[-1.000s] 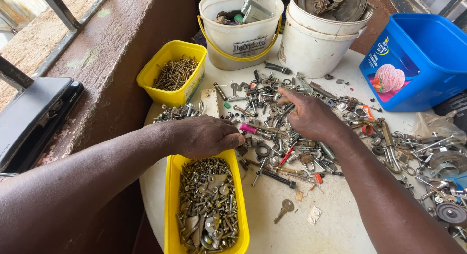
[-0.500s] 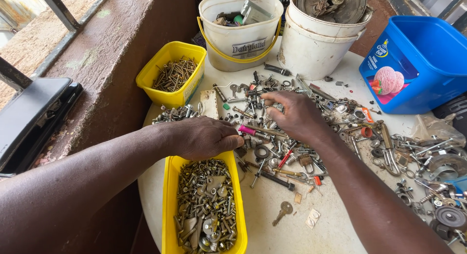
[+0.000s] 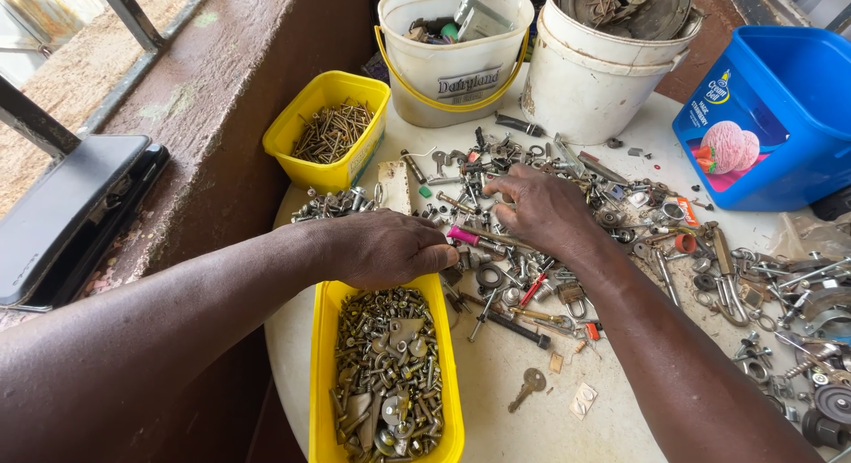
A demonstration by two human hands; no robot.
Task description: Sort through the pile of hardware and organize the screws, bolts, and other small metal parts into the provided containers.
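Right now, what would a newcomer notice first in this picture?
A wide heap of mixed metal hardware covers the round white table, with the right hand on it. The left hand rests above a yellow tub of bolts; a blue tub stands far right.

The left hand [image 3: 390, 248] covers the far end of the near yellow tray [image 3: 324, 401], and its fingertips are curled under, so it cannot be told if they pinch anything. The right hand [image 3: 541, 208] hides the hardware pile [image 3: 496, 175] below its palm. The blue tub [image 3: 780, 108], the white buckets [image 3: 603, 82] and the bench [image 3: 496, 374] are cut by the edges. Many small parts are too small to identify.
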